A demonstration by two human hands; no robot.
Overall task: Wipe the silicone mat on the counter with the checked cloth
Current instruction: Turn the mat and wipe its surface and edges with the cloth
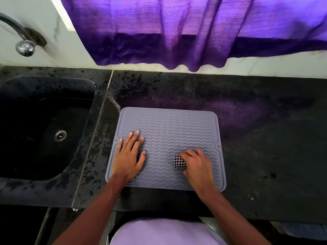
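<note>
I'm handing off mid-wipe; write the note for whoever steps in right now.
Left hand: flat, fingers spread, pressing the silicone mat's left side to steady it.
Right hand: fingers curled round the bunched checked cloth, on the mat's near-right area.
Mat lies flat on the dark counter, just right of the sink.
Done: cloth is in hand and on the mat; how much has been wiped cannot be told.
Left: wipe the whole mat, far half and left side included, probably shifting the left hand to reach beneath it.

no readable text, labels or numbers
</note>
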